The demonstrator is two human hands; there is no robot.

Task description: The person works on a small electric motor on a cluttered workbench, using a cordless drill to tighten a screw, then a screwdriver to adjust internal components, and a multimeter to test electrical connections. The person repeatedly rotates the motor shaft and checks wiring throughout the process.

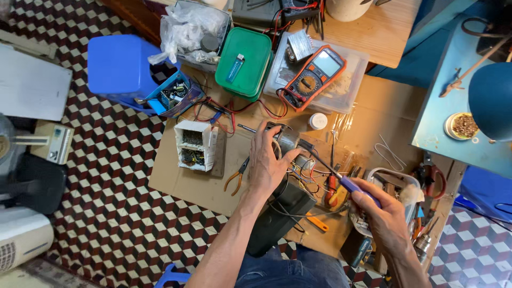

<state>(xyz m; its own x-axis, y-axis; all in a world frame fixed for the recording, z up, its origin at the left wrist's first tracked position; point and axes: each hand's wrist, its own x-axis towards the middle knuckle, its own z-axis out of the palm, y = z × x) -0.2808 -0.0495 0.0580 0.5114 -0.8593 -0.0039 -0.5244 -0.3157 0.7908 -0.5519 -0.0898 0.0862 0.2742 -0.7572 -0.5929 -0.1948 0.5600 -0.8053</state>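
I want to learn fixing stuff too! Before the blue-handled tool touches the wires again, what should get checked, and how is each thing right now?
1. Left hand steadying the black device: ok, its fingers rest on the top part.
2. Right hand gripping the blue-handled tool: ok, held like a pen.
3. Tool tip aimed at the wiring: ok, it points there; whether it touches, cannot tell.
4. Loose wires away from the tip's path: not ok, they tangle around the spot.
5. Orange multimeter within reach: ok, on the clear box behind.
6. Tool hot or cold: cannot tell.
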